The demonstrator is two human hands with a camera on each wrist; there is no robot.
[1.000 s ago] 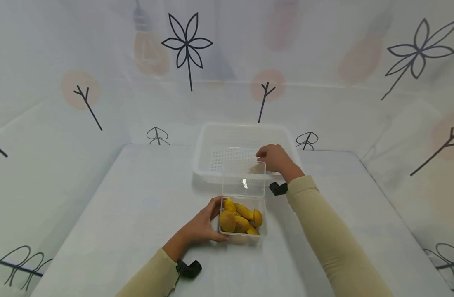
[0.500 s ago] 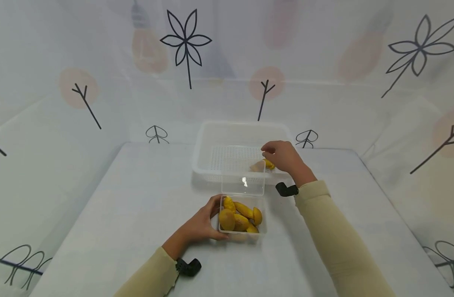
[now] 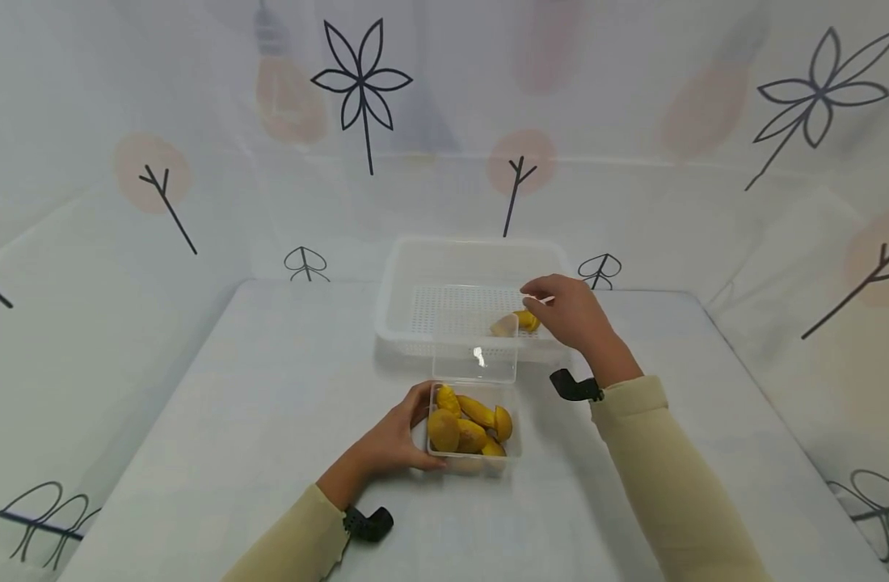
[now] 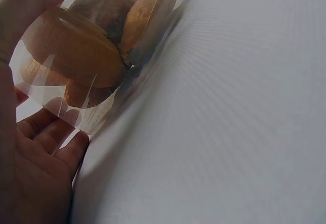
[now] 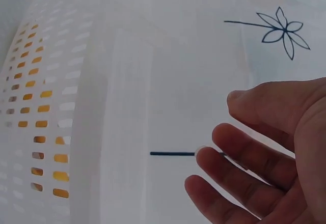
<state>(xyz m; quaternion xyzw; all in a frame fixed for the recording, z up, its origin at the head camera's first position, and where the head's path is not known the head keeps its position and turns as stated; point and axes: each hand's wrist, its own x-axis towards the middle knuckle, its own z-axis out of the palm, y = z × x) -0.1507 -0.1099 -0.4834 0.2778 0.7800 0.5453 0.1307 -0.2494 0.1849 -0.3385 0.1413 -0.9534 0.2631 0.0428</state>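
My left hand (image 3: 397, 440) grips the left side of a clear plastic box (image 3: 513, 449), thumb at the front and fingers behind. Several yellow mushrooms (image 3: 444, 431) fill the box, and its clear lid (image 3: 455, 368) stands raised at the back. Through the box wall in the left wrist view, mushrooms (image 4: 74, 46) look brownish. Over the right side of a white perforated basket (image 3: 408, 335) hovers my right hand (image 3: 571, 311), fingers loosely bent with nothing between them. Below it in the basket lies a yellow mushroom (image 3: 526, 321) with a pale stem, partly seen through the lid.
A white-covered table (image 3: 284, 388) bears the box and, farther back, the basket. Behind and at both sides rise white printed curtains (image 3: 444, 105). Each wrist carries a black device (image 3: 369, 525).
My right hand has drawn back to the right over the basket, its fingers parting. The yellow mushroom beneath it has come into sight. The left hand and box stay in place.
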